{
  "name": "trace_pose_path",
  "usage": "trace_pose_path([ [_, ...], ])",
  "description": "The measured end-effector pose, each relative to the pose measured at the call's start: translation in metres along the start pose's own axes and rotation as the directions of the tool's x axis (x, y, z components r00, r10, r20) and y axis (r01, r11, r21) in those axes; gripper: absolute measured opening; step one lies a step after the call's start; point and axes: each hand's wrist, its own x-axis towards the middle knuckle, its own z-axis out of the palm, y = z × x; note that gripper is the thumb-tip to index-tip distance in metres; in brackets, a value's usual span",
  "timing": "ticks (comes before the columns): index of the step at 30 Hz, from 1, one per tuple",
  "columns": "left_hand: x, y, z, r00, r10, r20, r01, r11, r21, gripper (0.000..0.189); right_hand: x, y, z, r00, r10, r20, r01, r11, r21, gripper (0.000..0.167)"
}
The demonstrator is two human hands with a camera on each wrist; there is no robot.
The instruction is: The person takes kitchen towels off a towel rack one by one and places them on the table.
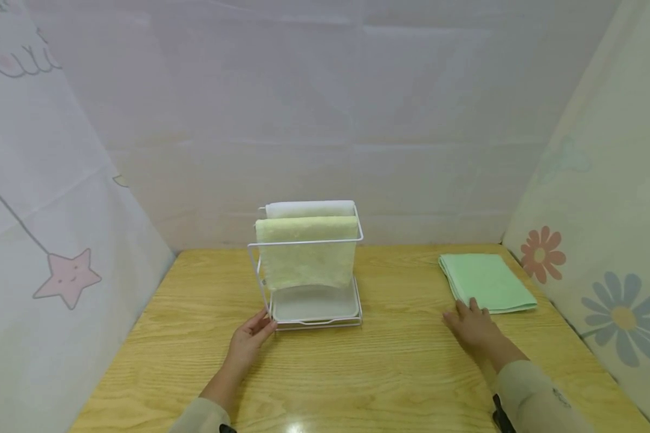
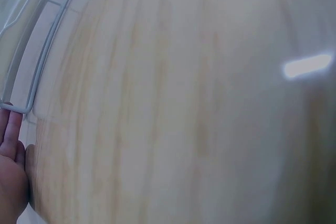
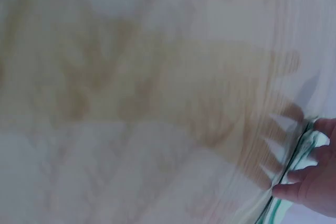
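A white wire towel rack (image 1: 305, 243) stands left of centre on the table, with a pale yellow towel (image 1: 309, 258) draped over a bar. A white towel (image 1: 310, 208) hangs behind it, partly hidden. My left hand (image 1: 247, 341) holds the rack's front left corner between thumb and fingers; in the left wrist view its fingertips (image 2: 14, 121) meet the white wire. Across the table lies a folded green towel (image 1: 490, 279). My right hand (image 1: 475, 328) reaches its near edge with fingers extended and spread, as the right wrist view shows beside the towel edge (image 3: 286, 182).
A white tray (image 1: 314, 304) sits in the rack's base. The wood-grain table (image 1: 401, 361) extends between the two hands. A pale cloth backdrop (image 1: 325, 120) closes off the back, and printed cloths (image 1: 590, 198) flank the sides.
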Motion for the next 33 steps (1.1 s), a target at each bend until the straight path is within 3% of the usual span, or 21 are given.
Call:
trace_pose_path([
  [6,0.000,-0.001,0.000,1.000,0.017,-0.003,-0.017,1.000,0.009,0.052,0.009,0.018,-0.005,1.000,-0.026,0.000,0.026,1.000,-0.014,0.084],
  [13,-0.001,0.001,-0.001,1.000,0.024,0.003,-0.025,1.000,0.005,0.052,0.014,0.023,-0.003,0.999,-0.034,0.010,0.034,0.999,-0.004,0.087],
  [18,0.000,0.001,-0.001,1.000,0.021,0.015,-0.021,0.999,0.029,0.053,0.010,0.014,-0.005,0.995,-0.048,-0.084,0.044,0.998,-0.045,0.082],
  [22,0.001,-0.001,-0.002,1.000,0.021,0.017,-0.022,0.999,0.037,0.054,0.010,-0.008,-0.014,0.977,-0.112,-0.182,0.104,0.993,-0.053,0.078],
  [25,0.000,0.000,-0.001,0.999,0.031,0.016,-0.031,0.999,0.023,0.053,0.007,-0.036,-0.031,0.962,-0.163,-0.219,0.166,0.986,-0.002,0.074],
  [33,-0.002,-0.002,-0.001,0.998,0.066,0.021,-0.065,0.998,-0.014,0.052,0.007,-0.113,-0.088,0.887,-0.317,-0.334,0.356,0.933,0.060,0.065],
])
